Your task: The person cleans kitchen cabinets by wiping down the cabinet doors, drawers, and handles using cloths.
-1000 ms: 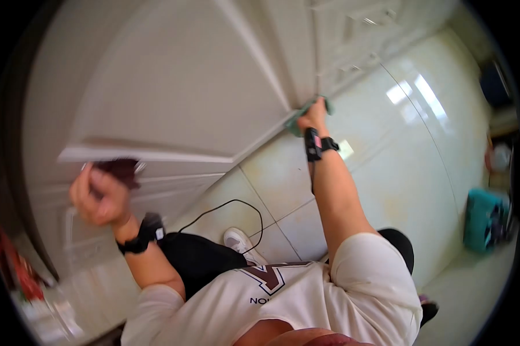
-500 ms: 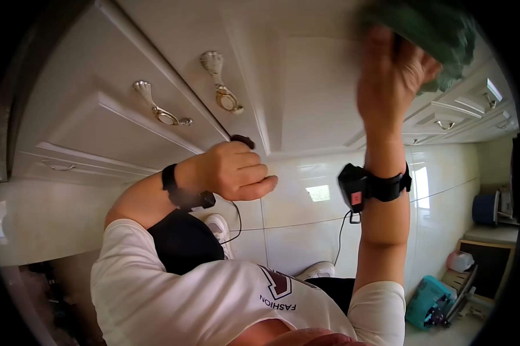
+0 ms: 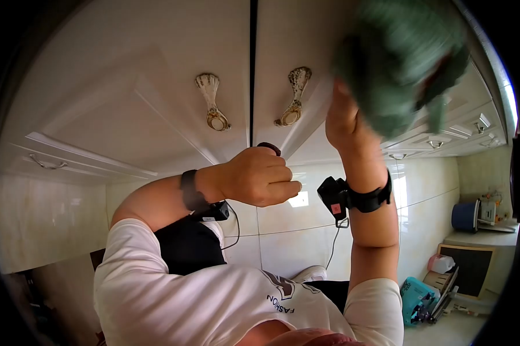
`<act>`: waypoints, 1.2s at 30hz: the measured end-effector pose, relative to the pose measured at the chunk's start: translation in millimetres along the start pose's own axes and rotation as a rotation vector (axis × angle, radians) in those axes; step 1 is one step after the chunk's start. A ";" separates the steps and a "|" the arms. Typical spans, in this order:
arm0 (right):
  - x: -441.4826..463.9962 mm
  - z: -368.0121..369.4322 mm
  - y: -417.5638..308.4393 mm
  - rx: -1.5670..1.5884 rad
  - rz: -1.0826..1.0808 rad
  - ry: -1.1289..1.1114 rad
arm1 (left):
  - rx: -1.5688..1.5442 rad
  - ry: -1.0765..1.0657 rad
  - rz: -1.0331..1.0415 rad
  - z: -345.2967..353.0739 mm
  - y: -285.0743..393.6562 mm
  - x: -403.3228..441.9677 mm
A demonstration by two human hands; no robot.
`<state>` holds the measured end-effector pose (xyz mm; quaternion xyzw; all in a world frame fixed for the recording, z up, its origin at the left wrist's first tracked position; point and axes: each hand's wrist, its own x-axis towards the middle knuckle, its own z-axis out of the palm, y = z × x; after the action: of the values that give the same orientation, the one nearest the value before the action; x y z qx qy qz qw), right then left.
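My left hand (image 3: 261,177) is closed in a fist in front of the lower edge of the cabinet doors. A small dark brown end (image 3: 269,148) shows above the fist; the rest of it is hidden by my fingers. Up at the right, my right hand (image 3: 346,118) grips a green cloth (image 3: 395,63), which is blurred by motion and covers most of the fingers. The cloth is in front of the right-hand cabinet door (image 3: 271,34); whether it touches the surface I cannot tell.
Two ornate handles, a left one (image 3: 212,102) and a right one (image 3: 293,97), flank the dark gap between the doors. More drawers with metal pulls (image 3: 436,144) run along the right. On the tiled floor (image 3: 283,228) at right stand a blue bucket (image 3: 465,216) and a turquoise bag (image 3: 417,297).
The green cloth and my right hand have moved left in view and now show more fully. My view has turned, so the door handles appear further right. My left fist stays closed.
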<state>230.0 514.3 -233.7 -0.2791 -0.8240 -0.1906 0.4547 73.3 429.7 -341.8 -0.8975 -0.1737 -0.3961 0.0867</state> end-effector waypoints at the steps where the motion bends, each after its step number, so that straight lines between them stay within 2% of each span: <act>1: 10.9 2.7 -13.5 0.151 0.034 -0.033 | 0.045 0.068 0.013 3.4 -0.4 0.8; 2: 21.9 5.5 -27.0 0.300 0.073 -0.060 | 0.031 0.133 0.008 8.0 -1.7 1.0; 3: 31.3 10.4 -46.3 0.240 -0.027 0.078 | -0.029 0.034 -0.046 7.4 -2.4 -6.1; 4: 24.2 11.6 -57.8 0.189 -0.088 0.026 | -0.090 -0.063 -0.097 5.8 -2.6 -11.9; 5: 17.3 13.0 -69.3 0.141 -0.151 -0.025 | -0.097 -0.065 -0.091 2.8 0.8 -7.6; 6: 10.1 14.3 -80.9 0.097 -0.216 -0.072 | -0.132 -0.137 -0.197 -2.6 6.9 -0.3; 7: -10.9 21.2 -86.2 0.115 -0.169 -0.103 | -0.167 -0.208 -0.305 -4.8 10.0 3.5; 9: -25.6 25.2 -84.3 0.131 -0.114 -0.140 | -0.231 -0.261 -0.366 -5.5 10.7 -1.3; 10: -23.9 24.6 -78.6 0.260 -0.122 -0.163 | -0.295 -0.317 -0.423 -4.2 12.4 -2.4; 12: -10.9 19.6 -66.8 0.368 -0.109 -0.184 | -0.376 -0.312 -0.418 1.7 9.5 2.2; 14: 10.3 11.1 -63.1 0.155 -0.075 0.098 | -0.162 -0.334 -0.282 5.0 10.1 1.3; 15: 8.5 15.8 -63.7 0.124 -0.050 0.087 | -0.214 -0.370 -0.278 14.9 6.9 -9.3; 17: -1.2 28.3 -67.0 0.145 -0.094 0.248 | -0.240 -0.376 -0.295 22.2 11.0 -14.0; 22: -93.4 38.8 -54.6 0.041 -0.225 -0.117 | -0.252 -0.393 -0.368 44.7 16.0 -27.9; 23: -117.7 46.6 -50.4 0.119 -0.207 -0.268 | -0.254 -0.740 -0.394 47.0 13.5 -32.9; 24: -142.7 58.0 -44.6 0.200 -0.188 -0.413 | -0.240 -1.089 -0.411 49.1 10.2 -39.6; 25: -170.7 71.1 -37.4 0.308 -0.126 -0.374 | -0.214 -1.093 -0.449 56.0 11.5 -56.3; 26: -194.0 84.1 -30.4 0.416 -0.066 -0.330 | -0.306 -1.000 -0.495 59.5 12.2 -68.4; 27: -212.5 93.9 -23.8 0.411 -0.058 -0.325 | -0.333 -0.975 -0.505 57.4 10.9 -66.5; 30: -230.7 104.8 -4.2 0.547 0.032 -0.390 | -0.346 -0.951 -0.558 52.9 9.0 -59.4; 32: -201.2 86.0 10.8 0.396 0.141 -0.041 | -0.342 -0.956 -0.612 53.7 10.1 -59.1; 34: -166.6 56.3 28.0 0.176 0.258 0.000 | -0.333 -0.930 -0.568 58.3 7.9 -58.4; 36: -156.3 54.9 46.0 0.148 0.650 0.246 | -0.339 -0.913 -0.558 60.3 7.8 -53.6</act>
<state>291.2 536.1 -393.0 -0.4680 -0.6426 -0.0080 0.6066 83.8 427.1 -422.1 -0.8992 -0.3585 0.0026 -0.2508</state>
